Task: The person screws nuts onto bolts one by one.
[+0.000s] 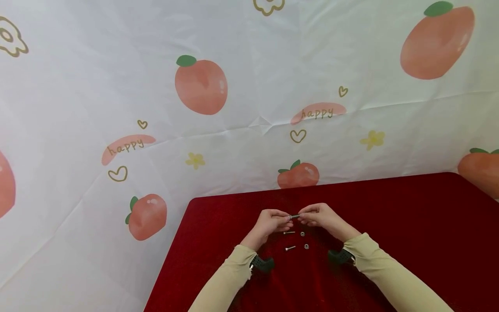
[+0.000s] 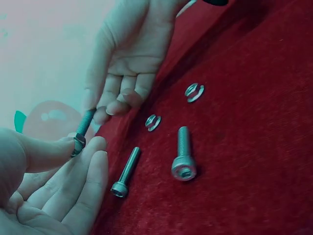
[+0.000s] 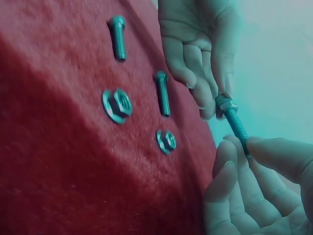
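Note:
A threaded bolt (image 3: pixel 238 128) is held between both hands above the table. My left hand (image 1: pixel 269 223) pinches its thicker end, where a hexagonal nut-like piece (image 3: pixel 227 104) shows beside the fingertips. At the opposite, threaded end, the thumb and fingers of my right hand (image 1: pixel 323 219) pinch the shank. The bolt's head is mostly hidden by the left fingers. Below the hands lie two loose socket-head bolts, a nearer one (image 2: pixel 183 159) and a farther one (image 2: pixel 128 171). Beside them are two small nut-and-ring pieces, one nearer (image 3: pixel 117 105) and one farther (image 3: pixel 166 141).
A dark red cloth (image 1: pixel 218 260) covers the table. Behind the table's far edge hangs a white sheet (image 1: pixel 241 86) printed with fruit, hearts and words. Dark bands with mounts (image 1: pixel 263 263) sit on both wrists, over light sleeves.

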{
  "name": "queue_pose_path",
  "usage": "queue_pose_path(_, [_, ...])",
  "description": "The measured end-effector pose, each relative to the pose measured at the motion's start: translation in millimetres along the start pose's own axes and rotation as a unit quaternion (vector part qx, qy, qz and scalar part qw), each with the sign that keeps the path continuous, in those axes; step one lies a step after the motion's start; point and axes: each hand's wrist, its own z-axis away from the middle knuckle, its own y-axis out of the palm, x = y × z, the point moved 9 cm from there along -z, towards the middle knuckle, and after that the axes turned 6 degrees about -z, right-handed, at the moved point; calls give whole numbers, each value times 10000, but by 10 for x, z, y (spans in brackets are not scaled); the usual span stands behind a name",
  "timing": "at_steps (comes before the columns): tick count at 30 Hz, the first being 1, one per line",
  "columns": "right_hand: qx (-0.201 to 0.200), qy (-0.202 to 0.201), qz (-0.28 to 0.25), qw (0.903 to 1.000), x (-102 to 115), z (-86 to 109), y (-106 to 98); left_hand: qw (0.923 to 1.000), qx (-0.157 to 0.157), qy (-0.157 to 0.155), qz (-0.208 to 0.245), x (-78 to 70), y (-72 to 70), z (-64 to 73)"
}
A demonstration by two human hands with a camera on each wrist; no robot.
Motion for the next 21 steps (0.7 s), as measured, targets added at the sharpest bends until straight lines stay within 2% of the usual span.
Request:
queue_pose_path(9, [-188, 157, 163, 9996, -121, -196, -75, 9984, -176, -486, -230, 79, -28, -133])
queue_pose_path(21, [-328, 253, 406, 9983, -121, -219, -51, 9943, -457, -914, -289, 170, -55, -183])
